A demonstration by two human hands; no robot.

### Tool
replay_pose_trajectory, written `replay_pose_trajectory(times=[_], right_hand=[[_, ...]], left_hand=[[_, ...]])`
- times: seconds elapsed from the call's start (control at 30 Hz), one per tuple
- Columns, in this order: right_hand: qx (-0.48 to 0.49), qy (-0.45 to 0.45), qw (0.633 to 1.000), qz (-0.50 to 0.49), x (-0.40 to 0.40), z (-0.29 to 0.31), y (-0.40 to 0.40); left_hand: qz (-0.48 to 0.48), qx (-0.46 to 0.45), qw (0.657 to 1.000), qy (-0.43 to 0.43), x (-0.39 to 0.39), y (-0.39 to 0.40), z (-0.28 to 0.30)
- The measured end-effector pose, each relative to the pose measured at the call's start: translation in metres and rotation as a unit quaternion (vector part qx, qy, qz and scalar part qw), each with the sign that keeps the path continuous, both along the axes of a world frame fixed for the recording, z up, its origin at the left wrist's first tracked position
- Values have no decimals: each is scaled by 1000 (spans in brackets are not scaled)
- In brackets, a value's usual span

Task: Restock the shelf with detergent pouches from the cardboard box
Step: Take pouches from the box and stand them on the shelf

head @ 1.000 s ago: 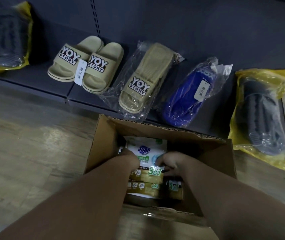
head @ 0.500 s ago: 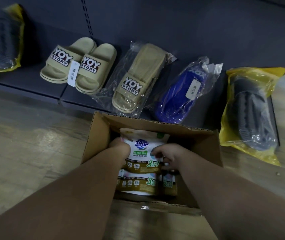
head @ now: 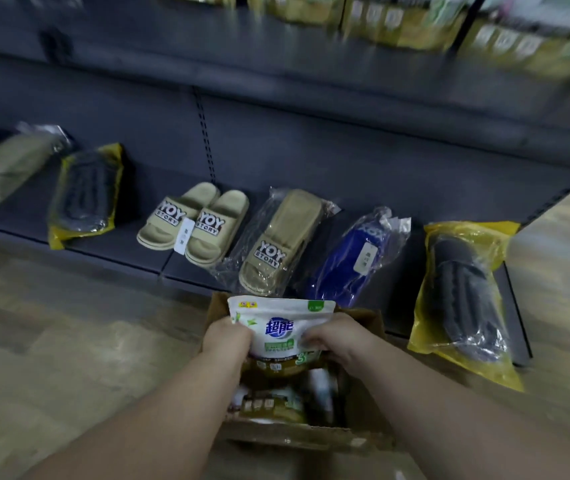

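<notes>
Now, pouch: detergent pouch upright between both hands, above the cardboard box.
Left hand: gripping its left edge.
Right hand: gripping its right edge.
Box: more pouches inside, blurred.
Upper shelf: blurred pouches.

box on floor | before shelf | slippers on shelf
</notes>
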State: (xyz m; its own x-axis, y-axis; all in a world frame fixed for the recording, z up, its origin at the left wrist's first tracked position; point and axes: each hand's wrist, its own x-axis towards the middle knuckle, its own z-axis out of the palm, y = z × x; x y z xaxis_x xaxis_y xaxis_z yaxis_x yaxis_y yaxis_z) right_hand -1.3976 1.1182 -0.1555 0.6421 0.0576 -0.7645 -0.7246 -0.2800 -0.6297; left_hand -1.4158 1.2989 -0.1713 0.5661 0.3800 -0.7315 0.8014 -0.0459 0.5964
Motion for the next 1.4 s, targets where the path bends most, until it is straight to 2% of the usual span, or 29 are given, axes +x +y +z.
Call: replay_pose_trajectory(times=[0.17,0.27,0.43,0.5,0.63,0.77,0.9,1.03,1.1,1.2,1.3,1.4], right_hand=[[41,-70,996,25,24,68,20],[46,-143,988,24,51,116,34],[84,-266,960,28,106,211,56],[105,-278,954,38,124,250,62],[105,-305,938,126,135,295,76],[96,-362,914,156,145,322,97],[51,-447,887,101,177,342,118],[63,-486,869,70,205,333,134],[46,-497,865,55,212,313,138],[-21,-509,857,78,219,281,142],[-58,-524,845,84,232,271,149],[-59,-532,842,71,238,269,157]], left_hand=[[40,-21,986,-158,15,20,84],[36,17,974,-224,44,31,140],[11,20,930,-366,96,55,242],[9,29,919,-394,115,65,281],[30,20,901,-432,137,88,338],[65,4,886,-459,147,109,359],[89,-37,868,-488,169,126,376],[86,-76,862,-493,196,139,370],[66,-46,873,-482,204,142,348],[20,47,888,-456,212,144,306],[4,130,883,-450,222,147,293],[-1,170,875,-452,231,147,296]])
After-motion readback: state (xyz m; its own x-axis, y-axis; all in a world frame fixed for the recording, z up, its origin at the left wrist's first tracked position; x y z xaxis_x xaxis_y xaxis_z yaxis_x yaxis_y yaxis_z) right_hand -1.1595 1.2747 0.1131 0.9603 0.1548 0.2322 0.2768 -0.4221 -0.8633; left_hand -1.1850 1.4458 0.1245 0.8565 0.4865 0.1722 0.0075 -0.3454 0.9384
